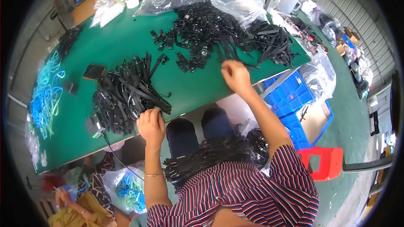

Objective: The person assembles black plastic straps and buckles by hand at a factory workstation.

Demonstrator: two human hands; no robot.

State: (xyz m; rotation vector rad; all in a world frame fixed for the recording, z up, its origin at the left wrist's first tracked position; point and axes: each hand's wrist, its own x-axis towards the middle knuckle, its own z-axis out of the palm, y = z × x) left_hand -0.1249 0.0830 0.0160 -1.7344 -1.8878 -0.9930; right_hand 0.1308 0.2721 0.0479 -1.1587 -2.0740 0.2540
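Lying along the left end of the green flat-topped table (75, 126), a loose tangle of blue and pale green cords (45, 96) marks the start of my view. Below it, beyond the table edge, I observe the hands of a second person (65, 197) in mustard-coloured clothing. Next on the tabletop is a black flat rectangular object (94, 72); nearer the front edge sits a small dark box with a cable (93, 127). On the floor side of that edge is a clear plastic bag of blue cords (126, 191).

The large bundle of flat black straps (126, 92) rests on the left half of the table. At its near right end, I locate the left hand (151, 124) at the table edge, knuckles up and fingers curled; I cannot tell whether they grip a strap.

A broad heap of small black plastic buckles (202, 56) occupies the rear centre. A mass of black straps (214, 155) lies across the lap. The right hand (235, 76) is near the front edge, just beside strap ends, with fingers bent inward; I cannot confirm a grip. Further right, I register a second pile of black straps (271, 42), blue plastic crates (288, 92) and a red plastic stool (334, 164).
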